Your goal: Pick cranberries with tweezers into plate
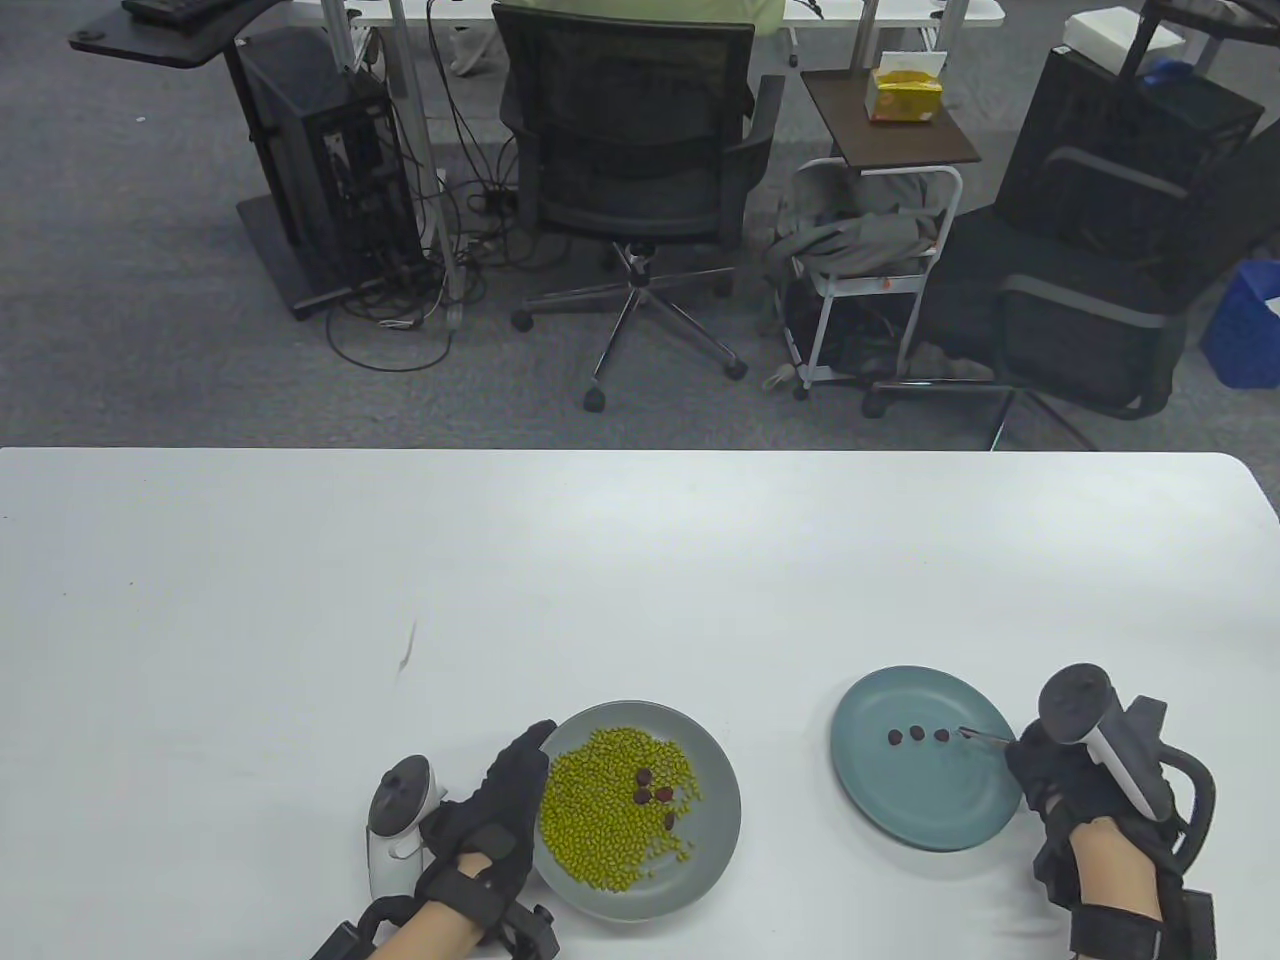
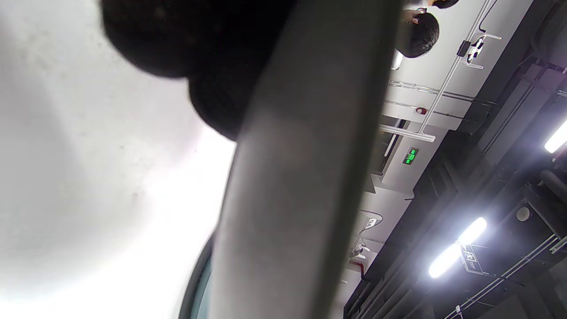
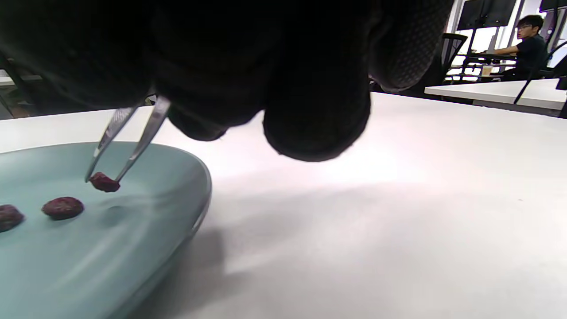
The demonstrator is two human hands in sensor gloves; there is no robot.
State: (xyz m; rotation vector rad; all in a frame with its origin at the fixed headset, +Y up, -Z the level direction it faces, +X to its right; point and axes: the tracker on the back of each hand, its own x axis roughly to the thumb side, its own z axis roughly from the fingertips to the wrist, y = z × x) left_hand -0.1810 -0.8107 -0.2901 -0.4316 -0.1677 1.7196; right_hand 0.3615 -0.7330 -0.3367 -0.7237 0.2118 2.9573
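Note:
My right hand grips metal tweezers over the teal plate. In the right wrist view the tweezers pinch a dark red cranberry just above the teal plate. Two more cranberries lie in a row on the plate to its left. My left hand rests with fingers stretched along the left rim of a grey plate. That plate holds green beans and several cranberries. In the left wrist view only a dark finger and the grey rim show.
The two plates stand side by side near the white table's front edge. A small dark mark lies on the table left of centre. Office chairs and a cart stand beyond the far edge.

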